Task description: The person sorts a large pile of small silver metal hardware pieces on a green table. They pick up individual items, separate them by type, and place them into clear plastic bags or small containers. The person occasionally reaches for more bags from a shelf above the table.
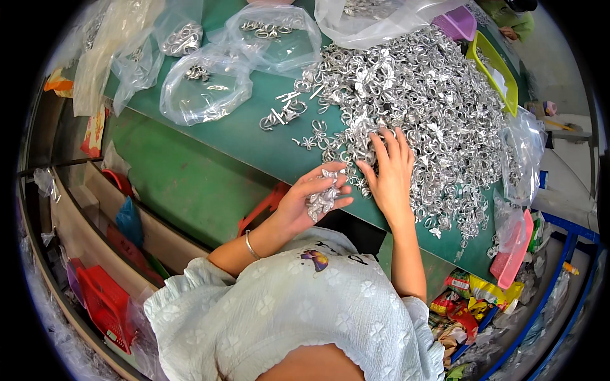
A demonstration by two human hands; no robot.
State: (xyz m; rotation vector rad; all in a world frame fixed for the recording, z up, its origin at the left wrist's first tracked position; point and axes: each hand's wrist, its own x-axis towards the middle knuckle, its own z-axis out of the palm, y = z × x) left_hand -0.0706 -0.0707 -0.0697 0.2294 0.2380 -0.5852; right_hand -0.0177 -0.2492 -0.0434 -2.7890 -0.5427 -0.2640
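Observation:
A wide heap of small silvery metal pieces (438, 95), many shaped like loops and flowers or butterflies, covers the right part of the green table (267, 149). My left hand (304, 200), palm up at the table's front edge, cups a small bunch of metal pieces (323, 197) in its curled fingers. My right hand (391, 174) rests on the near left side of the heap, fingers spread and pointing away from me. Whether a piece lies under its fingertips is hidden. A few loose pieces (283, 115) lie left of the heap.
Clear plastic bags (206, 95) holding some metal pieces stand at the table's far left. A yellow-green scoop-like tray (494, 73) and a purple tray (456, 24) border the heap's far right; a pink tray (513, 251) sits at the near right corner. Another person's hand (508, 32) shows far right.

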